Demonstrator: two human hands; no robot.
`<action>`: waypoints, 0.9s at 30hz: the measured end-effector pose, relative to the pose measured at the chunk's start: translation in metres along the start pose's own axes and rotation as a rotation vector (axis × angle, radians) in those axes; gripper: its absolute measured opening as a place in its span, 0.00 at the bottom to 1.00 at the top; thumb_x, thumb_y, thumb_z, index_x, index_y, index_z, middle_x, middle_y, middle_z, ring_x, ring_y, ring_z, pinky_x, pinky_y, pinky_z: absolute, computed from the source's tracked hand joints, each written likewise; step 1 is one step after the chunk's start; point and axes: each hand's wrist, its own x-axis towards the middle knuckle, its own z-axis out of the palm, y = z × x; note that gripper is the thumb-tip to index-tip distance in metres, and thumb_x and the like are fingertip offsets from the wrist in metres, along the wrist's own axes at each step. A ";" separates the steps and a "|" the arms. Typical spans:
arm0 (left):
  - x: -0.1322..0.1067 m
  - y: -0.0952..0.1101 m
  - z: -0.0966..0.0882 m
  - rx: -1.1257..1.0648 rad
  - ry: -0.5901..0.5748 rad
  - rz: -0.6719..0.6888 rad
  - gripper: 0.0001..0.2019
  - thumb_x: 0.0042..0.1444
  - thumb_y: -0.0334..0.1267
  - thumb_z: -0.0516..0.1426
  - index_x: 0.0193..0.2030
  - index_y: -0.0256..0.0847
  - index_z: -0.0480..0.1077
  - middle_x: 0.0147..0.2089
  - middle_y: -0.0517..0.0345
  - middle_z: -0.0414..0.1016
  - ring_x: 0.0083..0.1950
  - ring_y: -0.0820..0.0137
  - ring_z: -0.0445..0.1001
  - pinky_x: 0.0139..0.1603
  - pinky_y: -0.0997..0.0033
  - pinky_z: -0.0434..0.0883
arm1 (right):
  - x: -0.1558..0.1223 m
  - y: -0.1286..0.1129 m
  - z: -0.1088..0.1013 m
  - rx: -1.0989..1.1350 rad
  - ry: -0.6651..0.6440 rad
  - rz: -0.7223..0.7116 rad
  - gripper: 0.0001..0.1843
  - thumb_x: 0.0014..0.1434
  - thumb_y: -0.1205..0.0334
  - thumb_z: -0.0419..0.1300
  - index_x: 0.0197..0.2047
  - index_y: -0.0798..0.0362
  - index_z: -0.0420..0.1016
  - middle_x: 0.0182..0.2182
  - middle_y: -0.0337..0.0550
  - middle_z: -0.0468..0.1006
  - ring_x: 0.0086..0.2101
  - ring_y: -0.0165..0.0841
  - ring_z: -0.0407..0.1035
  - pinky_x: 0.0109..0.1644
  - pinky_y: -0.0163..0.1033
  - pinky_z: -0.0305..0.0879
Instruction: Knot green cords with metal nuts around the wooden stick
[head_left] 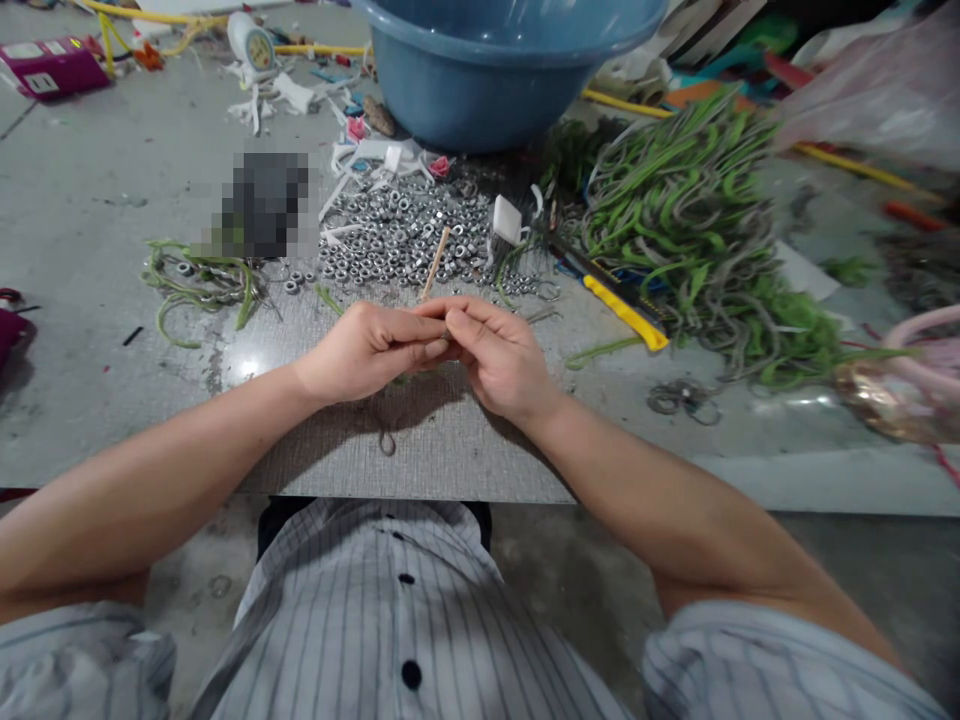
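Observation:
My left hand [375,350] and my right hand [499,355] meet above the table's front part, fingers pinched together. Whatever they grip is small and mostly hidden by the fingers. Behind the left hand a bit of green strip [328,298] shows, and below it a thin dark loop [386,442] appears; I cannot tell whether either joins what is held. Just beyond the fingertips, a thin wooden stick [436,262] points away from me. Past it spreads a pile of metal nuts [405,230].
A blue basin [480,90] stands behind the nuts. To the right lie a yellow-and-black utility knife [626,310] and a heap of green and grey strands [675,220]. Smaller green strands [199,285] lie left, beside a blurred dark object [270,200]. Metal rings [682,400] rest at right.

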 end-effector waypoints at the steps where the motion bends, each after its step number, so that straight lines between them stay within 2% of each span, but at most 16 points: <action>1: 0.000 0.000 0.000 0.012 0.003 0.004 0.13 0.61 0.39 0.55 0.28 0.37 0.74 0.25 0.58 0.71 0.25 0.77 0.66 0.26 0.78 0.66 | 0.000 0.000 0.000 -0.005 0.002 0.004 0.16 0.60 0.44 0.59 0.41 0.45 0.78 0.37 0.38 0.80 0.36 0.33 0.76 0.42 0.43 0.77; 8: 0.000 0.000 -0.001 0.049 0.014 -0.003 0.14 0.59 0.38 0.56 0.24 0.37 0.72 0.23 0.59 0.70 0.25 0.77 0.67 0.27 0.79 0.67 | 0.000 -0.002 0.002 0.010 -0.004 0.037 0.16 0.59 0.44 0.60 0.41 0.46 0.77 0.40 0.39 0.81 0.35 0.33 0.76 0.41 0.44 0.77; 15: 0.001 0.001 0.000 0.008 0.031 -0.029 0.11 0.59 0.36 0.55 0.28 0.38 0.74 0.25 0.59 0.73 0.25 0.77 0.68 0.26 0.78 0.66 | 0.002 -0.004 0.003 0.054 0.012 0.075 0.18 0.56 0.42 0.62 0.41 0.46 0.76 0.34 0.37 0.80 0.29 0.31 0.75 0.37 0.42 0.77; 21: 0.001 0.003 0.000 -0.085 0.063 -0.205 0.12 0.59 0.43 0.59 0.29 0.38 0.76 0.24 0.59 0.73 0.19 0.78 0.65 0.18 0.78 0.62 | 0.005 0.000 -0.002 0.033 -0.004 0.050 0.20 0.55 0.38 0.61 0.37 0.46 0.76 0.26 0.35 0.75 0.26 0.30 0.73 0.34 0.41 0.75; 27: 0.005 0.009 -0.001 -0.220 0.105 -0.225 0.16 0.56 0.50 0.61 0.31 0.36 0.77 0.29 0.56 0.77 0.22 0.78 0.69 0.22 0.78 0.69 | 0.005 -0.003 -0.003 -0.052 0.045 -0.065 0.20 0.54 0.38 0.63 0.36 0.47 0.75 0.25 0.33 0.72 0.26 0.26 0.68 0.31 0.34 0.69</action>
